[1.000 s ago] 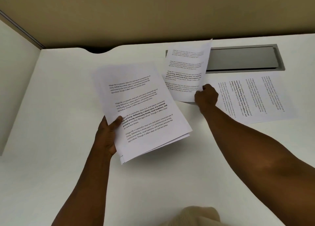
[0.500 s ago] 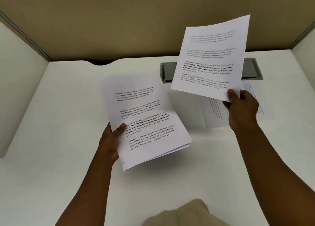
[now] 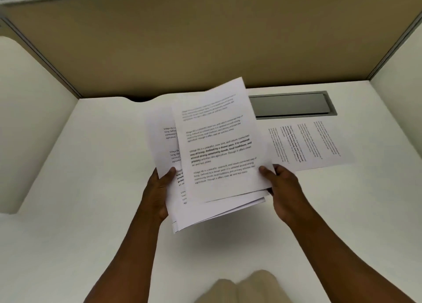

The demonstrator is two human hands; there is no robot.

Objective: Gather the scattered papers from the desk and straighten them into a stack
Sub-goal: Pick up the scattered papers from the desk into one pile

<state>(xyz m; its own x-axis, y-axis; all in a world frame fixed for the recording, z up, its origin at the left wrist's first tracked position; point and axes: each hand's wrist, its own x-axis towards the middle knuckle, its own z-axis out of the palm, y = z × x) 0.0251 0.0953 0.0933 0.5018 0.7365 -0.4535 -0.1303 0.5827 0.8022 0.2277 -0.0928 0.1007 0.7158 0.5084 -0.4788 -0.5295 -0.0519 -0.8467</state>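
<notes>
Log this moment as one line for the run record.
left hand: grip on paper stack | right hand: grip on top sheet, askew on stack | one sheet on desk | stack not squared

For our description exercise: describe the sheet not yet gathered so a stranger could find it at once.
Start at the grey cable tray set into the white desk. Just in front lies one printed sheet. It alone lies flat, text turned sideways; the others are in the hand-held stack.
</notes>
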